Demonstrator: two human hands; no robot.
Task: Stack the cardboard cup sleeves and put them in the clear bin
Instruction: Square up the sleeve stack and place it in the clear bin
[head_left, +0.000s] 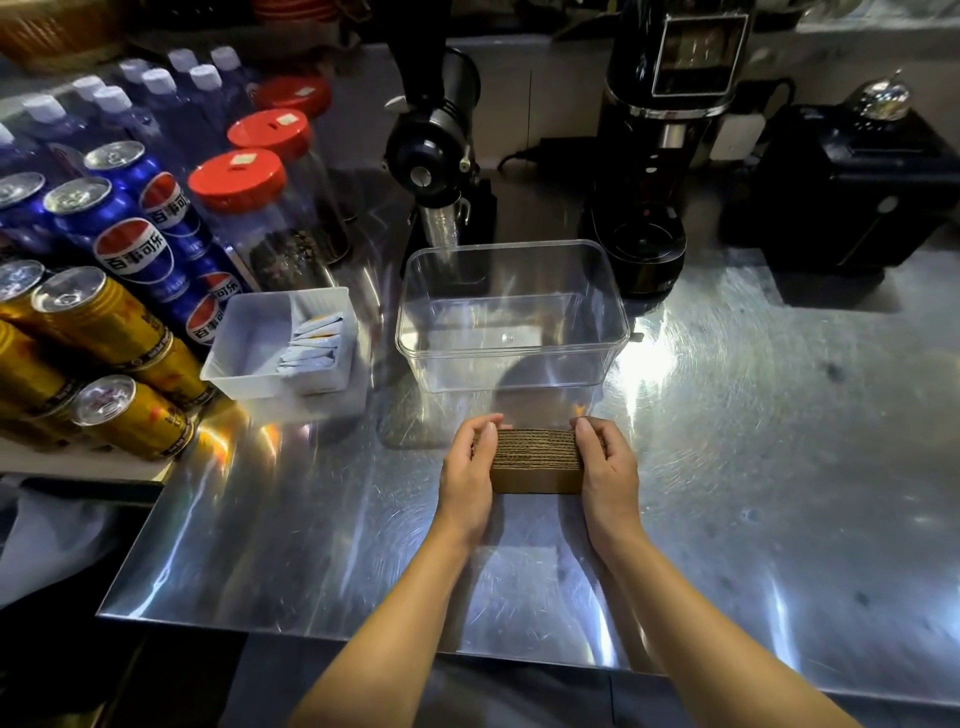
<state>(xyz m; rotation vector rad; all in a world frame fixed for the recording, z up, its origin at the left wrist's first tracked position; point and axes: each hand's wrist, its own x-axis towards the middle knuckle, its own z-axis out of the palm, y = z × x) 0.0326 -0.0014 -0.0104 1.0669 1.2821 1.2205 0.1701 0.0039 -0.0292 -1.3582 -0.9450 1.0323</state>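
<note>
A stack of brown cardboard cup sleeves stands on edge on the steel counter, pressed together between both hands. My left hand clasps its left end and my right hand clasps its right end, fingers curled over the top. Just behind the stack stands the clear bin, rectangular, open at the top, with nothing inside it.
A white tray with paper sachets sits left of the bin. Blue and gold drink cans, water bottles and red-lidded jars crowd the left side. Two black coffee grinders and a black box stand behind. The steel counter stretches to the right.
</note>
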